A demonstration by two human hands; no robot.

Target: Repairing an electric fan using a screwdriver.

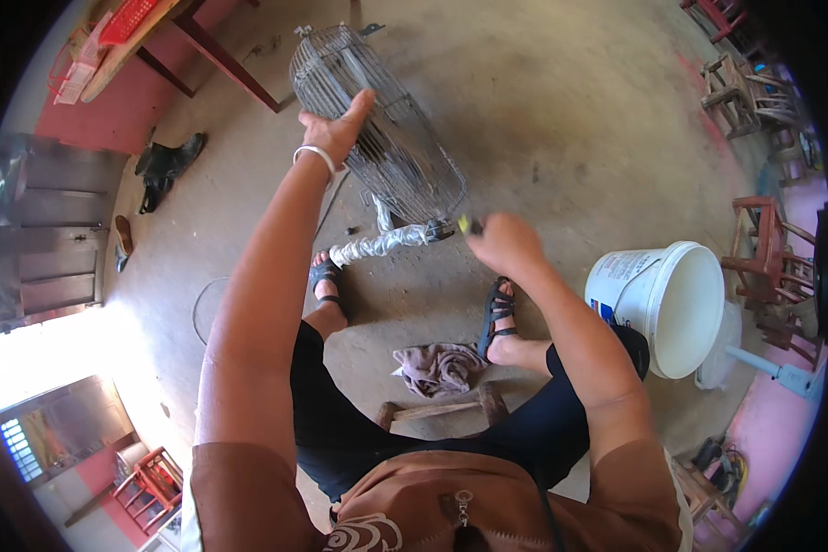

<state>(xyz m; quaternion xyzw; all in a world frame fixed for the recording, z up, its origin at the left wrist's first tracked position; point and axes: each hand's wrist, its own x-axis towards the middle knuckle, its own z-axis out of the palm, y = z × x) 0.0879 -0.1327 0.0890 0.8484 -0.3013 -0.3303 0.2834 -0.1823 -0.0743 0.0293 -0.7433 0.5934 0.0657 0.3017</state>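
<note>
Gripping wire-caged fan (403,152), left hand (333,134), 11 o'clock | clutching yellow-tipped object (466,225), right hand (508,245) | could topple on loosened grip!

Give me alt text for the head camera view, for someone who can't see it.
A person's left hand holds a rounded wire cage while the right hand holds a small yellowish item beside its near end. A silvery wrapped pole, a crumpled cloth and a white bucket are nearby.

The floor (570,138) carries a rumpled cloth (440,368), dark boots (173,164) and a bucket (627,290).
</note>
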